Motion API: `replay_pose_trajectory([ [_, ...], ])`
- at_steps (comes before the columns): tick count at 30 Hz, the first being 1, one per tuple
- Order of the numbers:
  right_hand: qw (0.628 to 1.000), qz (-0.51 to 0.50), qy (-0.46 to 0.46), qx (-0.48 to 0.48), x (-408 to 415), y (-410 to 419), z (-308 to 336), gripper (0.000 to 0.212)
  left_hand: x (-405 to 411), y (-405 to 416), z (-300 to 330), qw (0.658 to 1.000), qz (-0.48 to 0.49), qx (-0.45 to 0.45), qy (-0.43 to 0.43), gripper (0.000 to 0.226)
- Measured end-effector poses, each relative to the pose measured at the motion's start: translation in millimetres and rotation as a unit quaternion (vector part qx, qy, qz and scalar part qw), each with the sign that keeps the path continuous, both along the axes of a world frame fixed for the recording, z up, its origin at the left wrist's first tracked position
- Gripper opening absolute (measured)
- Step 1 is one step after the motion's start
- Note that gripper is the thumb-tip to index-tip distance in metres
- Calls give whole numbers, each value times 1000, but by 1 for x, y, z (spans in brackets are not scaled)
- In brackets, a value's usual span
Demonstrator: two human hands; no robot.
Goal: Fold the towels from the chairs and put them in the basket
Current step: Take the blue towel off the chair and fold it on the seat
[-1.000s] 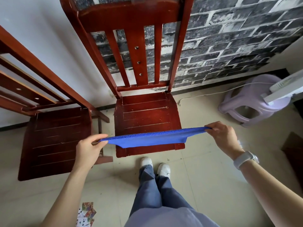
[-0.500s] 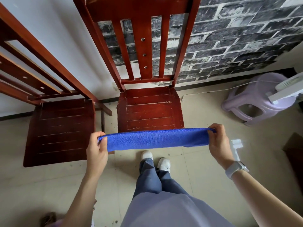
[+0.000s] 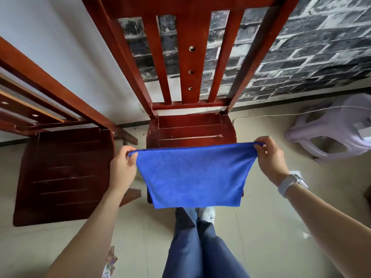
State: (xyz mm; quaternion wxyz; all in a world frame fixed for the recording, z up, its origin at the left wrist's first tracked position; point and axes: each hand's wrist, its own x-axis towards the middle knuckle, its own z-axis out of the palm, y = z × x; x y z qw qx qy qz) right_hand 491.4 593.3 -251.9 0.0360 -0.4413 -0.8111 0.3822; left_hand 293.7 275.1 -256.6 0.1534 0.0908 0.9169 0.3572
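Blue towel (image 3: 193, 175) pinched between left hand (image 3: 122, 169) and right hand (image 3: 270, 157)

A towel (image 3: 193, 177) hangs between the left hand (image 3: 122, 169) and right hand (image 3: 271, 160), in front of the middle chair (image 3: 190, 127). A second chair (image 3: 60, 173) stands to its left, a stool (image 3: 333, 133) to its right by the wall (image 3: 301, 47).
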Motion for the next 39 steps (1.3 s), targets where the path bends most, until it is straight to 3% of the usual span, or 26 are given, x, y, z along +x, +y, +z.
replay_pose_trajectory([
  [8,998,3,-51,32,-90,47,-70,15,-98,36,-83,996,-62,-58,4,16],
  [17,996,40,-48,70,-106,53,-89,16,-125,48,-91,979,-162,-117,30,11],
  [23,973,153,-77,157,-70,39,-91,11,-93,25,-88,966,-211,-130,67,12],
  [30,920,334,-120,164,-4,6,-104,21,-26,-14,-109,950,-259,-169,39,16],
  [39,939,286,-126,140,58,-17,-128,15,42,-44,-123,936,-295,-179,74,27],
])
